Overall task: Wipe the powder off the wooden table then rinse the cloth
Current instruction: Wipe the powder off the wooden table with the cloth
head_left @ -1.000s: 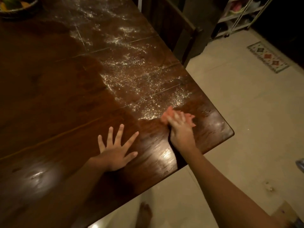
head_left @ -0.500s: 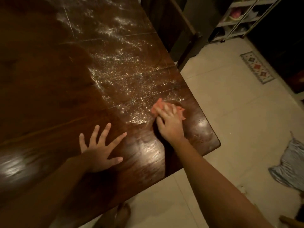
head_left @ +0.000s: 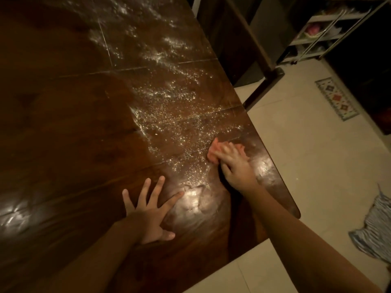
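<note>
**Q:** State of the right-hand grip?
**A:** Not clenched. The fingers lie extended and flat on the pink cloth and press it onto the wooden table. The cloth shows under the fingertips and just past them.

**Q:** And the left-hand grip?
**A:** Spread and holding nothing. It lies palm down on the table with the fingers splayed. It is on the thumb side of the right-hand grip and apart from it. A glossy smeared patch lies between the two.

**Q:** Location of the powder?
**A:** It begins at the cloth and runs beyond the fingertips in a wide speckled band up the table. A white ridge bounds it on the thumb side. Past that ridge the wood shows dark and uniform.

**Q:** Edges?
**A:** The table's long edge runs just beside the right-hand grip on its little-finger side, with a narrow strip of wood between. The rounded corner sits back toward the wrist side, near the forearm.

**Q:** Room off the edge?
**A:** Pale tiled floor lies beside the grip. A dark wooden chair stands close to the edge farther ahead. A patterned rug, a striped fabric heap and a white shelf rack are well apart from the table.
</note>
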